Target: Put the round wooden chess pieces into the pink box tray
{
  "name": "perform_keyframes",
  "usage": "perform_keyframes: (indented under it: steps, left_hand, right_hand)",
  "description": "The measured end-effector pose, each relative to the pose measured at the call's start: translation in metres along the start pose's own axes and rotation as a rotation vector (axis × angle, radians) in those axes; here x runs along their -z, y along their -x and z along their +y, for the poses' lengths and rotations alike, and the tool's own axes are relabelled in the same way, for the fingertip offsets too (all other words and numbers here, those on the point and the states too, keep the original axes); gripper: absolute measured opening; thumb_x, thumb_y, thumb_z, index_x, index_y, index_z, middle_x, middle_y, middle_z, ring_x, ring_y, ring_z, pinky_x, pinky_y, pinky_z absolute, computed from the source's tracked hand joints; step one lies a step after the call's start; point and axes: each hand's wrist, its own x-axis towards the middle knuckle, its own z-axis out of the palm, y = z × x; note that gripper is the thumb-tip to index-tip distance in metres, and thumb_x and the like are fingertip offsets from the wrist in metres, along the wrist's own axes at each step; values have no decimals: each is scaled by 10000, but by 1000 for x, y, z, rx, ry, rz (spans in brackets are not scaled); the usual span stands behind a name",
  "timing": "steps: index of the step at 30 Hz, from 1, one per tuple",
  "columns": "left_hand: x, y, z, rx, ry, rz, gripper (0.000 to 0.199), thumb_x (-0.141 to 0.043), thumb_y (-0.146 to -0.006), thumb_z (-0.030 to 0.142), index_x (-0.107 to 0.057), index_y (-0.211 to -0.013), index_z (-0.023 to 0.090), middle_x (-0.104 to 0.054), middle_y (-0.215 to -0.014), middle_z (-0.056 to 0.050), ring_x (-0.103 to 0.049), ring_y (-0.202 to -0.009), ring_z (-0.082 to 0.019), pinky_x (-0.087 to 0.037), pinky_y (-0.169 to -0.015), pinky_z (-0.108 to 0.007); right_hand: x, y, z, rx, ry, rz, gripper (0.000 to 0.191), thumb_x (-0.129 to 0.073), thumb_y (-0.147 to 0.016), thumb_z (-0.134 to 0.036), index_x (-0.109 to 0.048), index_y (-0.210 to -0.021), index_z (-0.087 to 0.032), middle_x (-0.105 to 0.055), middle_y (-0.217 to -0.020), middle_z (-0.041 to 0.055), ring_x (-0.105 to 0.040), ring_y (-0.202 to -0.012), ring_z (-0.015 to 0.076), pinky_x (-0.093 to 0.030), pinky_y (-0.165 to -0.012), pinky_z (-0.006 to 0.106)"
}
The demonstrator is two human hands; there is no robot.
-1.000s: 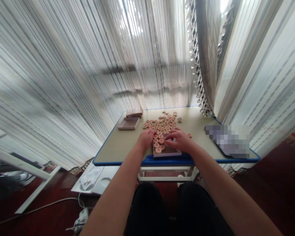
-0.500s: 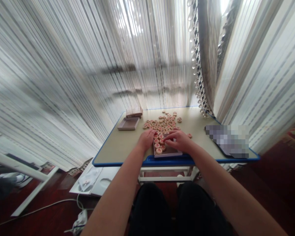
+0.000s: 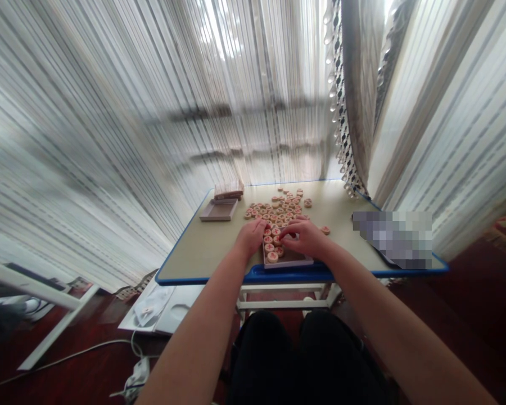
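A shallow cardboard box (image 3: 296,261) lies at the near edge of the table, with several round wooden Chinese chess pieces (image 3: 269,247) in rows along its left side, red characters up. My left hand (image 3: 251,236) grips the box's upper left side, its fingertips bent over the rim by the top piece. Inside the box, the curled thumb and fingers of my right hand (image 3: 307,237) are closed at the side of a red-marked Chinese chess piece (image 3: 277,240). Behind both hands spreads a loose heap of Chinese chess pieces (image 3: 282,211); my hands hide some of them.
A second shallow tray (image 3: 218,217) and a flat box (image 3: 229,189) lie at the table's back left. One stray piece (image 3: 325,230) sits right of my right hand. A blurred-out dark object (image 3: 390,242) is on the right. Curtains (image 3: 270,129) hang behind the blue-edged table (image 3: 185,253).
My right fingers have curled in closer at the piece inside the box. My left hand keeps its place at the rim. The view has shifted slightly.
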Motion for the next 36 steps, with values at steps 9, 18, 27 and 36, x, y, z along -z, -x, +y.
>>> perform_keyframes:
  steps: [9,18,27,36]
  left_hand:
    - [-1,0,0,-15,1,3,351,-326,-863,285,-617,-696,181,-656,-739,-47,-576,-711,-159,-455,-709,-283]
    - [-1,0,-1,3,18,-7,346,-327,-855,293,-615,-694,189,-652,-740,-37,-571,-717,-156,-452,-714,-274]
    - [2,-1,2,92,110,-22,258,-380,-761,207,-627,-692,177,-656,-760,-50,-575,-756,-172,-457,-754,-289]
    - [0,-2,-3,137,203,-33,268,-402,-634,160,-654,-726,151,-671,-812,-63,-588,-833,-210,-461,-808,-336]
  right_hand:
    - [-5,-3,1,21,-4,15,95,-653,-718,-269,-722,-698,-207,-628,-633,10,-514,-714,156,-401,-761,284]
    - [-4,-2,2,17,-16,4,90,-647,-723,-257,-724,-730,-211,-612,-622,2,-511,-689,146,-396,-769,285]
    - [0,-2,0,-35,14,-12,44,-622,-656,-169,-650,-675,-197,-581,-644,-4,-491,-700,152,-379,-743,291]
    - [-2,-2,1,-121,23,-88,45,-611,-647,-198,-570,-631,-199,-560,-621,-16,-460,-679,147,-358,-637,251]
